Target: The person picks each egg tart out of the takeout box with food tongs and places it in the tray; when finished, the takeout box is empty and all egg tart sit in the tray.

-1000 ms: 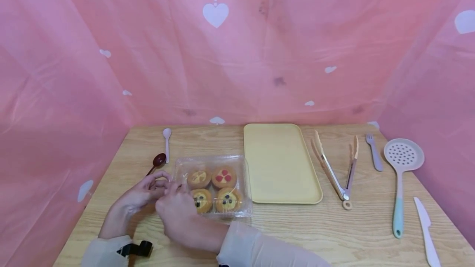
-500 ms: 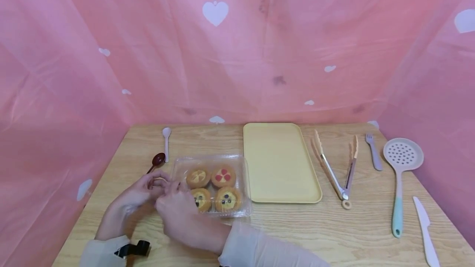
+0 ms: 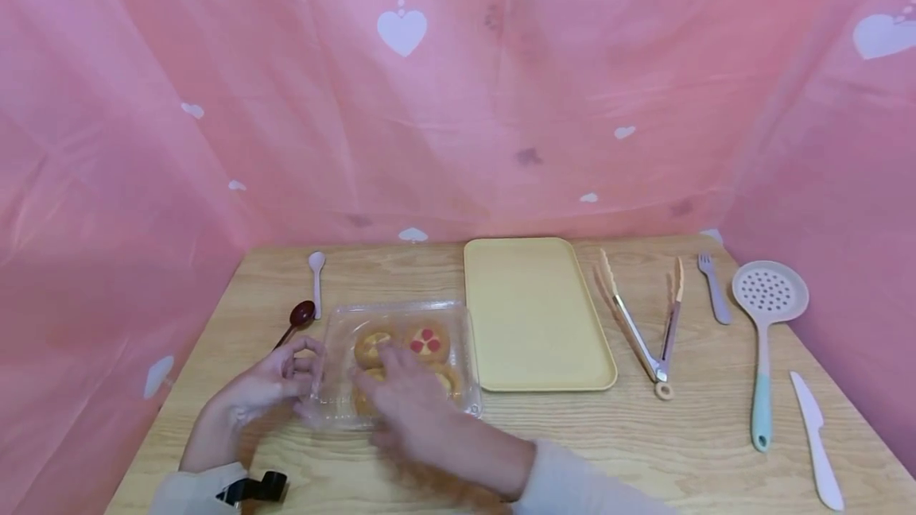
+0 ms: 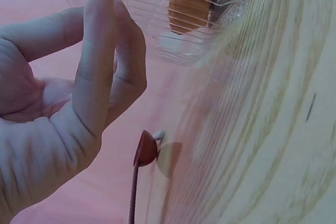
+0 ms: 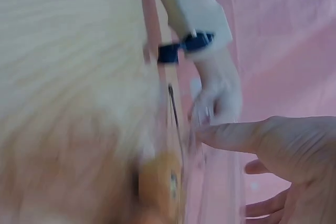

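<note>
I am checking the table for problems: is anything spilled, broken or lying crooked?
Nothing stands out. The clear pastry box sits flat between both hands, its tarts in place, and the tray and utensils lie tidy.

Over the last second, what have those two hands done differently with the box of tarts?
The right hand slid from the clear box's left edge across its lid, now covering the front tarts. The left hand stayed at the left edge. Tray, tongs and other utensils lie unmoved.
</note>
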